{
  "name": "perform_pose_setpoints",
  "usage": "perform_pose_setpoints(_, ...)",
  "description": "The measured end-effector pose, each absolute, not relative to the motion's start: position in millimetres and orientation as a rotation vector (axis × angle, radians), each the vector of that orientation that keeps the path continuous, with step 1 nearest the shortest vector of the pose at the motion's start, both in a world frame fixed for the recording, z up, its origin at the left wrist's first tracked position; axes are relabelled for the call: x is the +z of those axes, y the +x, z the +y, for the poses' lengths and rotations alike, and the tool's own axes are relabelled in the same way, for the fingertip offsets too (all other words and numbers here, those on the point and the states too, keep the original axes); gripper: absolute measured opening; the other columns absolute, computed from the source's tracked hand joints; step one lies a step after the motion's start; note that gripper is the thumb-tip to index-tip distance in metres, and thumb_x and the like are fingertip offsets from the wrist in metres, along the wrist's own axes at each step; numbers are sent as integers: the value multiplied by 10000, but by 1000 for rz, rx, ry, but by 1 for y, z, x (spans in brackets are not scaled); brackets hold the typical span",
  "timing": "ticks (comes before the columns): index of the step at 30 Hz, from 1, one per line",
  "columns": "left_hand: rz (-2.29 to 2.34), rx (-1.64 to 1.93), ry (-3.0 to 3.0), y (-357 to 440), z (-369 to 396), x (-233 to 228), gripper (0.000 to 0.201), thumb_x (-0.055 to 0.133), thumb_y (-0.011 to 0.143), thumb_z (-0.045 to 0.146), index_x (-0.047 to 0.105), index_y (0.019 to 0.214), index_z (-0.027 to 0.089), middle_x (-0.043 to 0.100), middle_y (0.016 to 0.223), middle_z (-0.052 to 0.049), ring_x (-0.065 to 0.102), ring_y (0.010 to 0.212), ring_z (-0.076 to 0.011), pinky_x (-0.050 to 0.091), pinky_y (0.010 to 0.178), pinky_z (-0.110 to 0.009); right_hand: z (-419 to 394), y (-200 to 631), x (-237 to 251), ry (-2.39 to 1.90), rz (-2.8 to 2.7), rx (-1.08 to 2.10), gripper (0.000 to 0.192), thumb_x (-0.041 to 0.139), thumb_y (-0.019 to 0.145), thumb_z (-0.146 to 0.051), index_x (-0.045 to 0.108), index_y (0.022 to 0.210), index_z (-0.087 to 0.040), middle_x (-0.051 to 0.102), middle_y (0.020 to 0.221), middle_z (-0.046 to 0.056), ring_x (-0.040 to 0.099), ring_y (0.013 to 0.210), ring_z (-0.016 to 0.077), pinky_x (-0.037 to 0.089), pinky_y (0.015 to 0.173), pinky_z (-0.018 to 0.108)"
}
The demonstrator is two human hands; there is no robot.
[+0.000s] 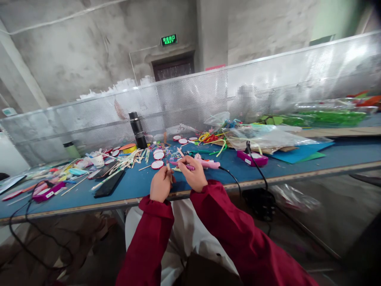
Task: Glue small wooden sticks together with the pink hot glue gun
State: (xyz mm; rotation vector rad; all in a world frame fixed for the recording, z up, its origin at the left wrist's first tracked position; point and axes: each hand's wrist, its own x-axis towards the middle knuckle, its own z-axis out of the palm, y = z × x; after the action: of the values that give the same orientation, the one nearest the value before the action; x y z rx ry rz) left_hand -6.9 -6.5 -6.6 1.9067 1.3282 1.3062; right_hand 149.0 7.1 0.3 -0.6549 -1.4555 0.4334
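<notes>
Maroon sleeves [145, 246], nearest the camera, extend toward a blue tabletop [276, 169]. Far left of the grip: a purple box [49, 192] beside a black cable. Closer on that side: a flat dark slab [109, 185], then scattered pale sticks [135, 159], with a black bottle [137, 131] behind. Just beyond the left hand [161, 183]: red-rimmed white discs [157, 164]. Left hand: fingertips pinching a narrow light-brown strip [168, 167]. Right hand [192, 173]: fingers closed around a purple pen-like tool [189, 167], tip toward the strip; contact cannot be told. Just right of the grip: a pink corded tool [210, 164]; farther right, a second purple box [253, 159]; beyond it, clear plastic bags [268, 137].
</notes>
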Motion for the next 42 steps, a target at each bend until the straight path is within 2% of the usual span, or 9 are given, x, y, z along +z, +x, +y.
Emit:
perform_pose_setpoints(22,1370,1278,1934,-6,-9,-4,188,428,993,295,577,900,230,682,681,22,561,489,-134,423,526,-235,7,148,0,-672,-1486,422,162,589,913,-311,648,789,-226,665,767,-1,603,748,176,468,729,315)
perform_pose_setpoints(28,1380,1277,1965,-6,-9,-4,192,430,996,288,584,899,228,684,688,22,560,493,-131,416,543,-238,7,148,1,-656,-1483,437,186,584,904,-306,608,735,-231,645,742,-9,598,744,175,468,739,320)
perform_pose_setpoints(42,1387,1266,1971,-5,-10,-2,196,422,997,303,581,906,233,684,684,22,564,497,-141,421,547,-246,6,149,2,-681,-1476,422,168,573,900,-310,630,765,-227,656,758,-7,598,743,176,468,742,326)
